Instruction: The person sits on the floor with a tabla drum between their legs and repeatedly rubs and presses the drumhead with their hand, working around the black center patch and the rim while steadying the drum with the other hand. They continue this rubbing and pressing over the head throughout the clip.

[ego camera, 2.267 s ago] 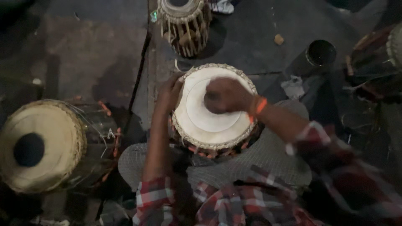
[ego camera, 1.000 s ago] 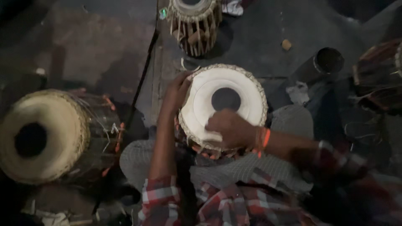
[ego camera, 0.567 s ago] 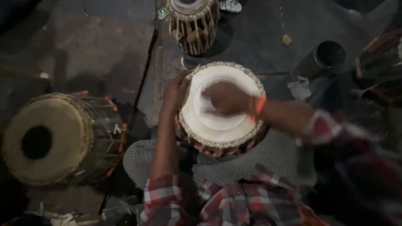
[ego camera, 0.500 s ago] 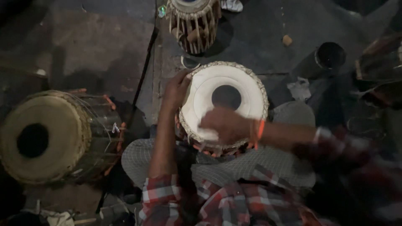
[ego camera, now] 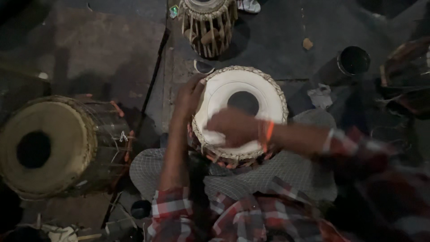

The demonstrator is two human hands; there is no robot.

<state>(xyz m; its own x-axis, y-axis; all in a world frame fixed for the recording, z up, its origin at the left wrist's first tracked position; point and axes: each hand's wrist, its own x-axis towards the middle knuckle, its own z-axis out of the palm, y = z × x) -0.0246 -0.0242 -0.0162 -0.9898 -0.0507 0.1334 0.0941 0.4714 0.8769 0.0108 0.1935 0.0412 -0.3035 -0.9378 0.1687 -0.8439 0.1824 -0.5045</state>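
Observation:
A small hand drum [ego camera: 251, 89] with a white skin and a black centre spot rests in my lap, its rim laced with cord. My left hand [ego camera: 190, 96] grips the drum's left rim. My right hand [ego camera: 230, 127], blurred by motion, lies over the near part of the white skin with its fingers curled. An orange band circles that wrist. Whether the right hand holds anything is hidden by the blur.
A large drum [ego camera: 47, 145] with a tan skin and dark centre lies on its side at the left. Another small laced drum [ego camera: 208, 22] stands at the top. A dark round cup [ego camera: 354, 60] and a crumpled white scrap [ego camera: 321, 96] sit on the floor at right.
My right hand has rubbed back and forth over the drum skin, covering and uncovering the black spot; it now sits over the near edge. The left hand has stayed on the rim.

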